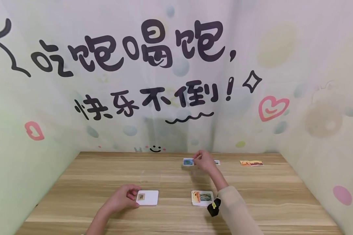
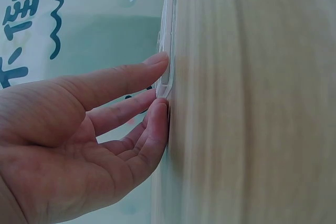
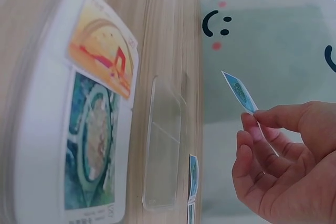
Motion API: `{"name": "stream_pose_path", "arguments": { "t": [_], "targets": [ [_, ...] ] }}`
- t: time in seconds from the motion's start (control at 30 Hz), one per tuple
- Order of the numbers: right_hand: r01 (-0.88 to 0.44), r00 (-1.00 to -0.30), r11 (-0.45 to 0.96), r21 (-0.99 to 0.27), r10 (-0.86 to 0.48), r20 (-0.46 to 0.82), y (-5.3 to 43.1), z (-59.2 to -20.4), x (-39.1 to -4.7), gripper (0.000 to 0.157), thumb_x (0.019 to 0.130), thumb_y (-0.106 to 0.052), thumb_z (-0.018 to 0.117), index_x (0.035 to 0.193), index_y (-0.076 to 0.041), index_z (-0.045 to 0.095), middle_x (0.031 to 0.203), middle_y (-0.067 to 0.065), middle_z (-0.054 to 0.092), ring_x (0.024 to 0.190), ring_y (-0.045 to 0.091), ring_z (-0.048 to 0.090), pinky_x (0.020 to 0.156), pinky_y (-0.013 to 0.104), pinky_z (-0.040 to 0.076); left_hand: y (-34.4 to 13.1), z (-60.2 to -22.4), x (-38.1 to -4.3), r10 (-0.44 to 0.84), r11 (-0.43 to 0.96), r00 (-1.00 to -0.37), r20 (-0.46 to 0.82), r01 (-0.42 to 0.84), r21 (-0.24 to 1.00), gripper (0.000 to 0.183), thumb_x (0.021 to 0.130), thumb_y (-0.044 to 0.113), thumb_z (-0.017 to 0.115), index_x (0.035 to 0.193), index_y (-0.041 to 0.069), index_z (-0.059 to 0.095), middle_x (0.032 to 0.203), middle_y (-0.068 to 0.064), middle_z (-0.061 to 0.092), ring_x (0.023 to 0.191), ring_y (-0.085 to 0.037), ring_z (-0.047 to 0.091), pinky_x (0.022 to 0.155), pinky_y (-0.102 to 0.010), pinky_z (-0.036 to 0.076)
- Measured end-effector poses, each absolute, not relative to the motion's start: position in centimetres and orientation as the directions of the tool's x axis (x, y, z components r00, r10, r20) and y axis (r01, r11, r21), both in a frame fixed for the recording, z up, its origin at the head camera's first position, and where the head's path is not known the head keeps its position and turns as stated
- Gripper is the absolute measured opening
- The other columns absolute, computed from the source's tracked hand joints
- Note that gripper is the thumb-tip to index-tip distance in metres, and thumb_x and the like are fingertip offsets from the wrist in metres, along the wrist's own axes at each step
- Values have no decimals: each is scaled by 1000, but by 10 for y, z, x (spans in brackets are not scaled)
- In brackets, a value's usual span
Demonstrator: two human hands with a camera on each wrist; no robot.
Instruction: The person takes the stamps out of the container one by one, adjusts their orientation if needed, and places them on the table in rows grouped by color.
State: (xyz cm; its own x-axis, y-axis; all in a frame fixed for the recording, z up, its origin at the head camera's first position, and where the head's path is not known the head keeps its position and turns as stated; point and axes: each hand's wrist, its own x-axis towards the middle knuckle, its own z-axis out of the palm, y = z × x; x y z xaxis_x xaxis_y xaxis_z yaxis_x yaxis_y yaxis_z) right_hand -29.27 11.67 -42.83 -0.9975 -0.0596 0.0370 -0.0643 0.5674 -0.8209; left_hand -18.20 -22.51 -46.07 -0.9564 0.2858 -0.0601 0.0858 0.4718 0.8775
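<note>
My right hand (image 1: pixel 205 161) pinches a blue-green postage stamp (image 3: pixel 240 94) between thumb and fingers, over the back of the table. In the right wrist view the stamp is tilted and stands off the tabletop. My left hand (image 1: pixel 123 197) holds the left end of a shallow clear plastic box (image 2: pixel 167 30), its thumb and fingertips at opposite corners. The box has a white inside, and a small brown stamp (image 1: pixel 141 196) lies at its left side. To the right, a second white box (image 3: pixel 42 129) bears an orange stamp (image 3: pixel 102 45) and a green stamp (image 3: pixel 93 145).
Behind the boxes lie two clear plastic lids (image 1: pixel 151 176), one seen closely as a clear lid (image 3: pixel 164 150) in the right wrist view. More blue stamps (image 1: pixel 217 162) lie behind my right hand. Orange stamps (image 1: pixel 251 163) are at the back right. A printed curtain (image 1: pixel 176 137) borders the table.
</note>
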Motion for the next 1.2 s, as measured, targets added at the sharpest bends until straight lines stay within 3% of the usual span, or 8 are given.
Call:
{"name": "stream_pose_path", "arguments": {
  "t": [0.1, 0.33, 0.6, 1.2],
  "targets": [
    [-58, -998, 567, -822, -60, 29, 118, -428, -295, 5, 96, 0, 67, 99, 4, 66, 83, 14, 71, 66, 18, 61, 58, 25, 48, -225, -461, -182, 285, 469, -957, -61, 84, 879, 57, 71, -15, 83, 123, -22, 61, 99, -13, 61, 87, -20, 59, 73, -21, 52],
    [-69, -997, 567, -821, -65, 39, 121, -427, -298, 3, 96, 1, 66, 96, 5, 66, 82, 16, 71, 78, 37, 70, 58, 26, 51, -227, -464, -183, 294, 450, -954, -55, 87, 889, 57, 71, -16, 82, 124, -23, 60, 100, -14, 60, 87, -21, 59, 74, -21, 53],
    [-72, -997, 584, -809, -59, 46, 126, -432, -305, 3, 94, 1, 67, 93, 4, 65, 82, 15, 70, 65, 18, 61, 58, 25, 50, -226, -463, -183, 290, 456, -955, -55, 87, 886, 56, 72, -16, 82, 123, -22, 61, 100, -13, 60, 87, -21, 59, 73, -21, 53],
    [-89, -996, 662, -745, -64, 62, 131, -433, -312, 5, 91, -2, 70, 89, 1, 67, 82, 12, 69, 70, 19, 61, 61, 27, 48, -226, -464, -182, 300, 441, -953, -47, 95, 892, 56, 72, -15, 82, 123, -23, 60, 99, -13, 60, 87, -21, 59, 73, -21, 53]
  ]
}}
